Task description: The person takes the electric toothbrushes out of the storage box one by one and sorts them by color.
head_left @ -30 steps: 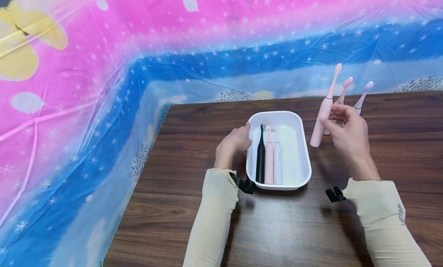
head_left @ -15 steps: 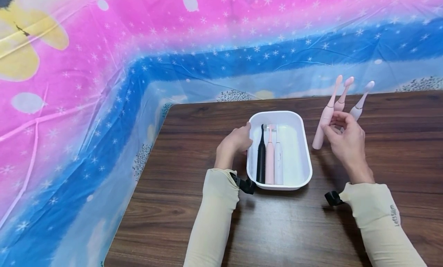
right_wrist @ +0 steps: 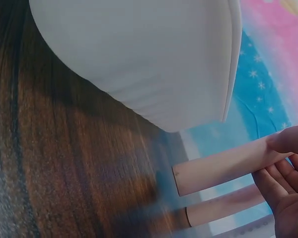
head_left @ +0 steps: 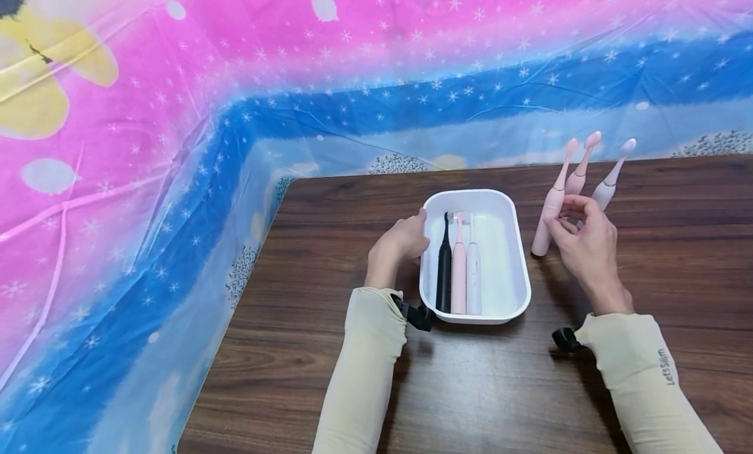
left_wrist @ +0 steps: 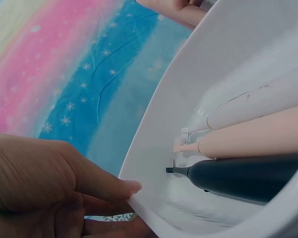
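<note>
My left hand grips the left side of a white plastic box, its thumb over the rim in the left wrist view. Inside, a black electric toothbrush, a pink one and a white one lie side by side along the left half. To the right of the box, my right hand pinches a pink electric toothbrush by its handle, head up and slightly tilted. Behind that hand stand a second pink toothbrush and a pale lilac-white one, their lower parts partly hidden.
All of this is on a dark wood-grain table. A pink and blue snowflake-printed cloth hangs behind the table and along its left side. Black straps with cameras sit on both wrists over cream sleeves.
My right hand has lowered the held pink toothbrush toward the table, its head dropping below the level of the second pink one's. The left hand and the box have hardly moved.
</note>
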